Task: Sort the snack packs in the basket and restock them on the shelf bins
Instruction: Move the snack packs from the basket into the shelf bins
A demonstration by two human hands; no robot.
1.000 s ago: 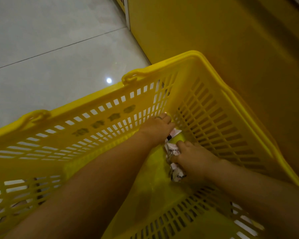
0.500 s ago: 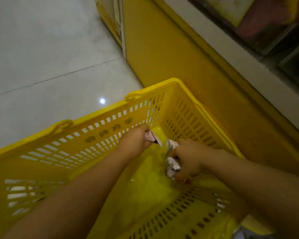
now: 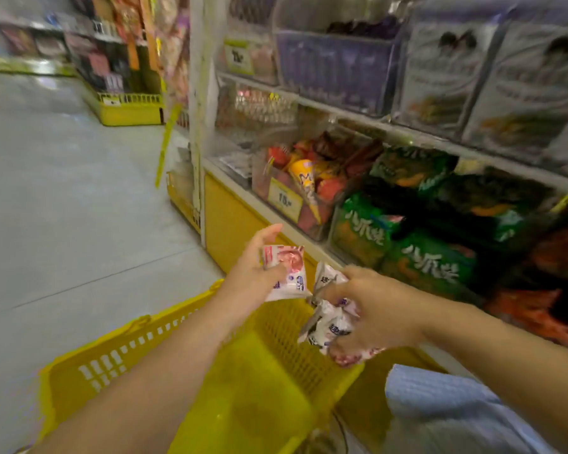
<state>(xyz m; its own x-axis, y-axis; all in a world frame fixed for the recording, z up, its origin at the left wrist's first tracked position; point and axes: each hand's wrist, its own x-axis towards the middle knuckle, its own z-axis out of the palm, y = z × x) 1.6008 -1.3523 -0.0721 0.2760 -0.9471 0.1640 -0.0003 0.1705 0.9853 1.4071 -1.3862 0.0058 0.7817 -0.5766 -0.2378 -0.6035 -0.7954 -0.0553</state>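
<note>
A yellow plastic basket (image 3: pixel 118 358) stands on the floor below my arms, and its visible bottom looks bare. My left hand (image 3: pixel 253 270) is raised above the basket's far edge, holding one white-and-pink snack pack (image 3: pixel 289 273) upright. My right hand (image 3: pixel 371 309) is beside it, closed around a bunch of small white snack packs (image 3: pixel 328 322), some hanging below the fingers. Both hands are in front of the shelf's lowest clear bins (image 3: pixel 309 178).
The shelf on the right carries clear bins of mixed red and orange snacks with a yellow price tag (image 3: pixel 284 199), green bags (image 3: pixel 430 260) and purple packs higher up. Its base (image 3: pixel 230 227) is yellow. Grey tiled floor (image 3: pixel 63 208) lies to the left. A light blue clothed knee (image 3: pixel 446 407) is low right.
Both hands have come up out of the basket with the snack packs. The view has lifted from the basket bottom to the shelf bins.
</note>
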